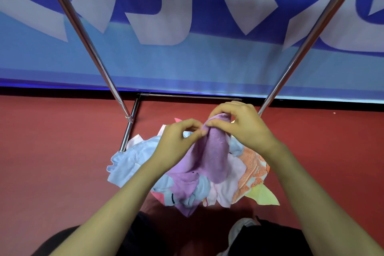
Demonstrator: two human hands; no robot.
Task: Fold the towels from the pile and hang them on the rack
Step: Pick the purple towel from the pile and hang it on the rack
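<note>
A pile of towels in light blue, pink, orange and yellow lies on the red floor, low in the middle of the view. A purple towel is lifted up out of the pile. My right hand grips its bunched top end. My left hand pinches the purple towel's edge just to the left, fingertips almost touching the right hand. The steel rack rises over the pile, with one slanted pole on the left and another on the right. No towel is visible on the rack.
The rack's base bars run along the floor behind the pile, against a blue and white banner on the wall. My dark trousers and a white shoe are at the bottom edge. Red floor extends on both sides.
</note>
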